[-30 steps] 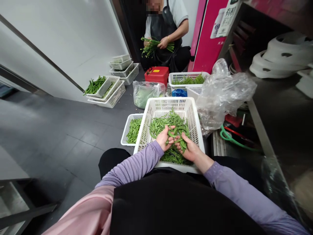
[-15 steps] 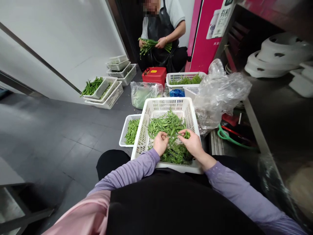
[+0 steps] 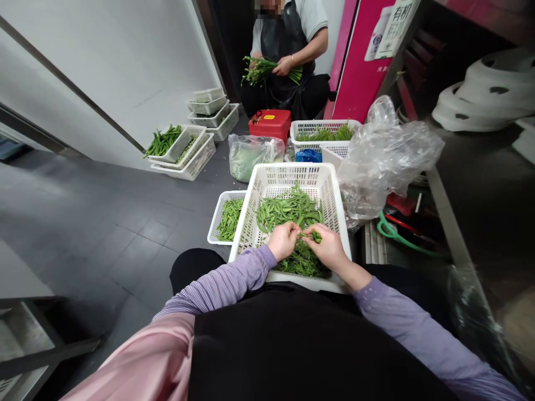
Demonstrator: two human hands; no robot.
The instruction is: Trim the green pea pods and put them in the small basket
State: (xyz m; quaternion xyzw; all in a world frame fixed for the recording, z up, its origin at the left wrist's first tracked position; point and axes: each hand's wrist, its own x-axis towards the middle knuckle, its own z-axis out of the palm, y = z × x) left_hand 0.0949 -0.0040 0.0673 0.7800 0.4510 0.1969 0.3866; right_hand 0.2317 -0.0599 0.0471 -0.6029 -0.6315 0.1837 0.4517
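A large white basket (image 3: 340,223) rests at my lap, with flat green pea pods (image 3: 288,209) in its middle and a heap of thin green trimmings (image 3: 303,262) nearer me. Over the pile my left hand (image 3: 284,240) is pinched, its fingertips close to those of the other hand; whatever lies between them is too small to name. My right hand (image 3: 326,245) is closed around a few green pods (image 3: 315,236). To the left of the large basket, a smaller white basket (image 3: 214,225) holds more green pods (image 3: 229,219).
Stacked white baskets (image 3: 200,159) stand by the left wall. Ahead are a bagged vegetable (image 3: 251,159), a red box (image 3: 271,123) and a basket of greens (image 3: 324,133). Clear plastic bags (image 3: 376,161) bulge at right. A person (image 3: 288,39) opposite holds green stalks (image 3: 265,71).
My left hand has moved right, so its fingertips now come close to my right hand's. The view has shifted slightly, with the surroundings appearing further right.
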